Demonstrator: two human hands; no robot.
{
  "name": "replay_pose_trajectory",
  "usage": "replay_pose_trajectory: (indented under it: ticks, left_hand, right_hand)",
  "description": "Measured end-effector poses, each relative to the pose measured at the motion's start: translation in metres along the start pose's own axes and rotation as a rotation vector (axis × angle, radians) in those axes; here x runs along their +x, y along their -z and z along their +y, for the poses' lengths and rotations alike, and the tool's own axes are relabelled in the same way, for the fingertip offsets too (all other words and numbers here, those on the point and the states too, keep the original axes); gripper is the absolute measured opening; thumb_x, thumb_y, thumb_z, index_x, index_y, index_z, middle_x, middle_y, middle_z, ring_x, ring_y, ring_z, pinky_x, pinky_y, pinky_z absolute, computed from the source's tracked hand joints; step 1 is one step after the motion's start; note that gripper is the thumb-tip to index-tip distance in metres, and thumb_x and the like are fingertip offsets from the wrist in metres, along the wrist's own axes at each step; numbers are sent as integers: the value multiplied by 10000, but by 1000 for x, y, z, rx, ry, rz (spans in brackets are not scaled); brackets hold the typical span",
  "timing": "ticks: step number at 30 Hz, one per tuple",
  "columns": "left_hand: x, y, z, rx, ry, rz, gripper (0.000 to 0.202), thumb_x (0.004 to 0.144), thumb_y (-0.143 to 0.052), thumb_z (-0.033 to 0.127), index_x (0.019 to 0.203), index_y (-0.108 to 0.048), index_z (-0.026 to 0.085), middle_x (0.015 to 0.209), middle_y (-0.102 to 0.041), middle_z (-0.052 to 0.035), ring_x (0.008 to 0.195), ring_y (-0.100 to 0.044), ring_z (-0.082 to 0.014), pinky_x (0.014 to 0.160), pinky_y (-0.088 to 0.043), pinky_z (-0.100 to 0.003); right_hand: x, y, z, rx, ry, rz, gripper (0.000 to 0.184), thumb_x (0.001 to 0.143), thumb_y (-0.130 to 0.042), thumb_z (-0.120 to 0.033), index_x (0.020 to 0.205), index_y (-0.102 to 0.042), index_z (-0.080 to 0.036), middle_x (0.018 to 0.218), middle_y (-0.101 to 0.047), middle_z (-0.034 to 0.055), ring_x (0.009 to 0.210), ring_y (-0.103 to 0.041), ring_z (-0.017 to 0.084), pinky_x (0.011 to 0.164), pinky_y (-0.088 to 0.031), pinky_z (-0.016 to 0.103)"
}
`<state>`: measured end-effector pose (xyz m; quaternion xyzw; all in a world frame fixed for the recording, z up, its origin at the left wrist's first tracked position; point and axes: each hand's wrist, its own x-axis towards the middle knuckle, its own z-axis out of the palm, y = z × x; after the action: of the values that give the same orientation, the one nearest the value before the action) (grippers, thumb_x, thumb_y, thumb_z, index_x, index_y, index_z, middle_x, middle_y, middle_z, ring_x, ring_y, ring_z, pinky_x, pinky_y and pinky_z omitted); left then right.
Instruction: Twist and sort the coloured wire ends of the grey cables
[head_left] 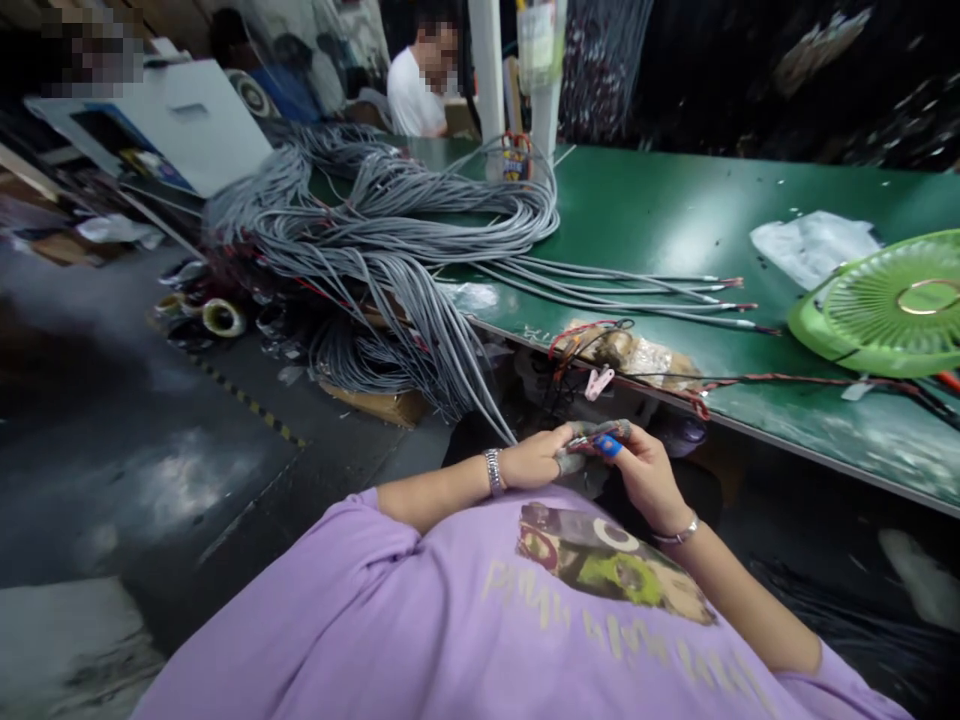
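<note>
My left hand (534,458), with grey covers on its fingertips, is closed around the end of a grey cable (491,408) that comes down from the large bundle on the bench. Facing it, my right hand (646,472) pinches thin wires at that cable's end; blue tape wraps its thumb. Both hands meet in front of my body, just below the bench edge. The fingers partly hide the wires, and their exact number cannot be made out. A pink clip (599,383) hangs at the bench edge just above my hands.
A thick bundle of grey cables (420,225) drapes over the green bench (637,215). Several cable ends point right, toward a green fan (892,305). A plastic bag (814,245) lies behind the fan. A person in white (412,95) sits beyond the bench. Tape rolls (223,318) are at lower left.
</note>
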<state>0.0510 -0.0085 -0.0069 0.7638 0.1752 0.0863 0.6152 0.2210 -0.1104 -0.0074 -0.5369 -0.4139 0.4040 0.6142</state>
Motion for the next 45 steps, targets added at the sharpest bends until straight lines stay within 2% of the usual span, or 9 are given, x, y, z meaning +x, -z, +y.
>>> replay_pose_trajectory:
  ticks: [2,6,10,17,20,26,35,41,45]
  left_hand:
    - [-4,7,8,-39,-96,-33,540,925,-592,369,1427,-487,201,1289,-655,-128,1154,-635,-222,980,-510,-358]
    - [-3,16,24,-69,-105,-72,458,932,-584,407,1330,-571,181,1324,-647,-130,1202,-620,-238,1048,-477,-383]
    - [4,16,34,111,-51,-46,350,880,-649,426,1116,-655,168,1039,-739,-83,955,-687,-210,881,-544,-338]
    - [-3,7,34,-52,115,129,250,889,-618,397,905,-577,151,746,-697,-32,479,-604,-87,440,-420,-184]
    - [-7,5,31,-82,134,127,205,842,-672,329,845,-575,148,701,-690,-15,445,-589,-74,434,-420,-169]
    - [-11,1,25,-266,251,157,285,751,-756,341,810,-546,157,611,-667,7,421,-596,-93,413,-436,-173]
    - [-7,2,22,-473,197,383,343,786,-707,441,701,-534,158,593,-655,5,415,-587,-76,343,-308,-157]
    - [-3,0,21,-453,190,378,349,774,-711,454,719,-539,154,595,-653,7,402,-566,-66,354,-309,-163]
    - [-1,1,22,-417,224,339,380,744,-738,475,721,-529,159,585,-646,8,403,-567,-74,355,-302,-171]
  right_hand:
    - [0,6,-1,-19,9,11,101,782,-747,-326,810,-739,-229,744,-736,4,633,-622,136,635,-511,268]
    - [-2,9,-9,-199,60,-84,122,772,-725,-317,757,-718,-196,739,-724,29,686,-640,172,683,-515,308]
    - [-3,-4,-15,-297,77,9,162,750,-727,-333,702,-674,-188,665,-662,19,622,-578,160,614,-478,302]
    - [-6,-15,-7,78,-144,161,258,667,-811,-383,739,-649,-195,683,-624,-10,594,-501,113,545,-414,255]
    - [-4,-18,-10,130,-190,126,294,641,-836,-399,746,-659,-190,659,-609,-20,560,-462,98,502,-369,240]
    - [13,-30,-22,69,-202,-74,339,622,-866,-435,717,-662,-182,691,-652,-1,631,-537,124,592,-447,267]
    - [16,-36,-7,201,-257,41,335,681,-826,-442,716,-617,-183,562,-498,-57,512,-381,73,494,-308,234]
    - [20,-35,-8,125,-195,6,384,689,-816,-501,881,-683,-196,764,-646,-6,591,-472,94,522,-367,241]
    - [25,-37,-9,101,-183,18,388,654,-839,-504,827,-688,-192,759,-659,6,621,-505,110,558,-406,256]
